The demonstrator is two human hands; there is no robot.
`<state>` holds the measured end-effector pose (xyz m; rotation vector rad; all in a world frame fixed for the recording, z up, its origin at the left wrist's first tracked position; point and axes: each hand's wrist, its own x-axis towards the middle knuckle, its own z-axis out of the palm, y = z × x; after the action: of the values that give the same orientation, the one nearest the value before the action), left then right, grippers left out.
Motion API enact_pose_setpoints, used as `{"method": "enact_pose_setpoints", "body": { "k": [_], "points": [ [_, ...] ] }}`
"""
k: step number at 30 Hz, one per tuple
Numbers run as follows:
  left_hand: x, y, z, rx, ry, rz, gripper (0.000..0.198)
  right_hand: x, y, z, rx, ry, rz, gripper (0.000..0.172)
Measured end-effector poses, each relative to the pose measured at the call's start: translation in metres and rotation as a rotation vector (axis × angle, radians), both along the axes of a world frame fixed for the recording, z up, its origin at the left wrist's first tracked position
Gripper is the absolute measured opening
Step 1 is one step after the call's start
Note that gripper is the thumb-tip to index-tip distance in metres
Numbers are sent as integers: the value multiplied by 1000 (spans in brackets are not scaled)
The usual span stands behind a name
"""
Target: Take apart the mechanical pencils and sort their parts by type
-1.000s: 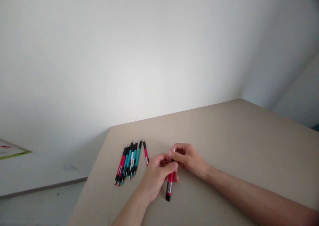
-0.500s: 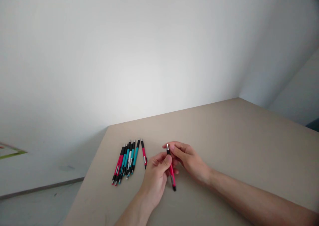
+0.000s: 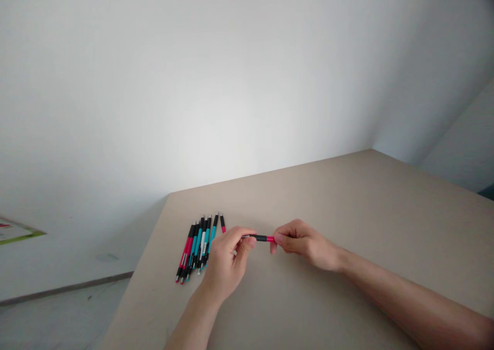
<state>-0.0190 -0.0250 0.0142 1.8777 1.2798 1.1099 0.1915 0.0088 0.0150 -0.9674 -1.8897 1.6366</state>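
A red and black pen (image 3: 261,238) lies level between my two hands above the table. My left hand (image 3: 227,257) pinches its silver-tipped end between thumb and fingers. At the other end, my right hand (image 3: 299,242) is closed on the red barrel, hiding the rest of it. To the left of my left hand rests a row of several pens, some teal (image 3: 197,241) and some red (image 3: 185,249), side by side with their silver tips pointing away from me. One more red pen (image 3: 223,223) lies just right of that row, partly covered by my left hand.
The beige table (image 3: 332,200) reaches back to a white wall (image 3: 231,92). Its left edge drops off near the row of pens. A green-edged sign or frame (image 3: 23,231) shows low on the wall at the far left.
The held pen has turned from pointing toward me to lying crosswise. My left hand has moved left to its tip, and my right hand now grips the red end.
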Motion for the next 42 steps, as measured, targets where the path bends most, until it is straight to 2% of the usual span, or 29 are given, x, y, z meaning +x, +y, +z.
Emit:
{"method": "enact_pose_setpoints", "body": {
  "k": [3,6,9,11,13,16,21,24,26,30,33,36,39,41,42],
  "points": [
    [-5,-3,4,152,213,-15,20,3,0,3,35,-79,16,43],
    [-4,-5,2,174,246,42,33,1,-2,4,267,-175,-3,40],
    [2,-5,-5,62,214,149,47,-1,-4,3,564,-206,-34,33],
    [5,-4,-10,-69,174,187,51,-1,-5,3,661,-212,-56,29],
    [6,-2,-14,-152,125,215,52,-2,-6,3,663,-211,-67,28],
    [6,-1,-13,-176,53,216,49,-2,-6,2,628,-195,-102,31],
    [5,-4,-5,-108,9,114,23,-3,-6,0,622,-180,-170,29],
    [6,-4,-5,-29,54,157,36,-3,-6,-1,633,-146,-152,23],
    [6,-4,-6,-33,55,180,42,-3,-7,-1,649,-127,-151,19],
    [6,-5,-8,-91,-13,128,20,-2,-6,0,655,-110,-181,21],
    [6,-4,-8,-71,-4,111,15,-2,-6,1,666,-120,-168,29],
    [5,-3,-9,-57,67,161,26,0,-6,1,710,-136,-155,31],
    [6,-3,-10,-110,92,150,41,0,-6,-1,724,-114,-182,25],
    [7,-2,-11,-177,30,137,41,-2,-4,-4,624,-40,-304,21],
    [8,-2,-10,-210,-19,136,40,-3,-2,-6,521,22,-392,26]
  ]
}}
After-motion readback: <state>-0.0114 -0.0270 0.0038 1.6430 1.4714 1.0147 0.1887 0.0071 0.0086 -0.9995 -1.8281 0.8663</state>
